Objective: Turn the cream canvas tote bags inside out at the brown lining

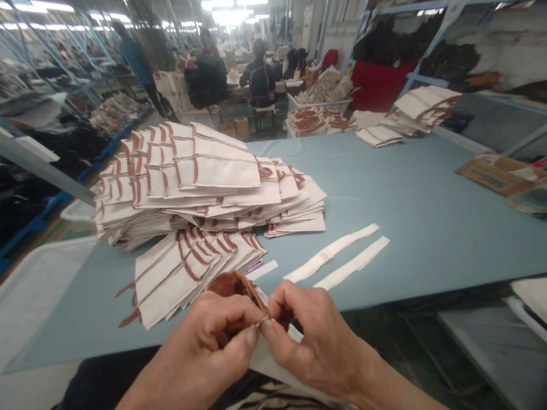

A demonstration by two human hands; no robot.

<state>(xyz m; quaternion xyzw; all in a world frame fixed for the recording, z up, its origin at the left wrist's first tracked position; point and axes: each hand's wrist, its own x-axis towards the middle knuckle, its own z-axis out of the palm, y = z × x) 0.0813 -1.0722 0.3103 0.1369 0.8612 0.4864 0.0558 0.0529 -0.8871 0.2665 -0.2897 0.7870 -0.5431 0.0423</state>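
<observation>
Close to the table's front edge, my left hand (213, 336) and my right hand (303, 330) meet, thumbs and forefingers pinched together. Between them is the edge of a brown fabric strap (254, 290), bunched behind my left fingers. Off-white cloth hangs below my hands, partly hidden by them. Just beyond lies a small fanned stack of off-white fabric pieces (171, 279) with brown strips. Beside it are pink-handled thread snips (255, 265) and a white paper strip (265, 270). Two cream fabric strips (333, 253) lie right of my hands.
A large pile of off-white, brown-trimmed pieces (213, 165) covers the left of the blue-grey table (410, 216). More folded cloth (427, 108) lies at the far right, near a cardboard box (496, 171). A seated person (258, 77) works beyond the table; shelving stands right.
</observation>
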